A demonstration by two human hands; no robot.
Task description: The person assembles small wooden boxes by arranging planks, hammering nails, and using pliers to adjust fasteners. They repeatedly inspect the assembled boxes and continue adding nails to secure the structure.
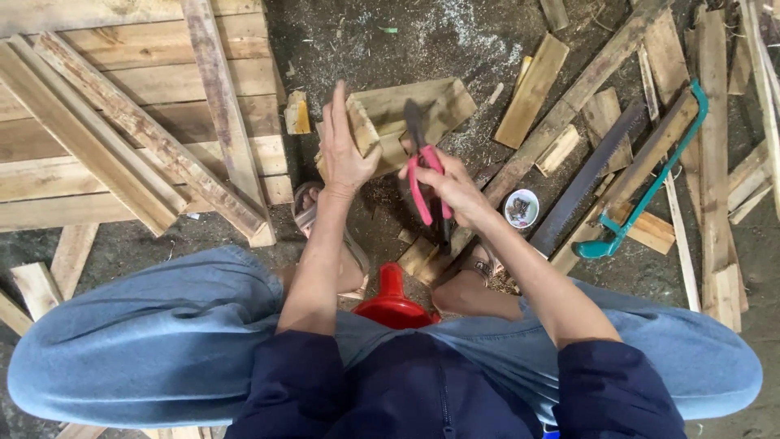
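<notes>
Left hand (345,154) wrapped shut around a small wooden block (363,126), held up over the floor (455,41) just above a larger board (422,110); right hand (455,187) closed on the pink handles of pliers (422,167), jaws pointing up toward the block, apparently nearly closed. Best done by bracing the block firmly, gripping squarely, pulling straight rather than twisting. Hand saw (626,187) lying to the right, well apart.

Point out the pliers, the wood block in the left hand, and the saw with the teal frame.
pliers (424,185): head view, on the pink handle gripped by the right hand.
wood block (363,128): head view, on its pale top face above the left thumb.
saw (662,175): head view, on the teal frame's long back.
</notes>
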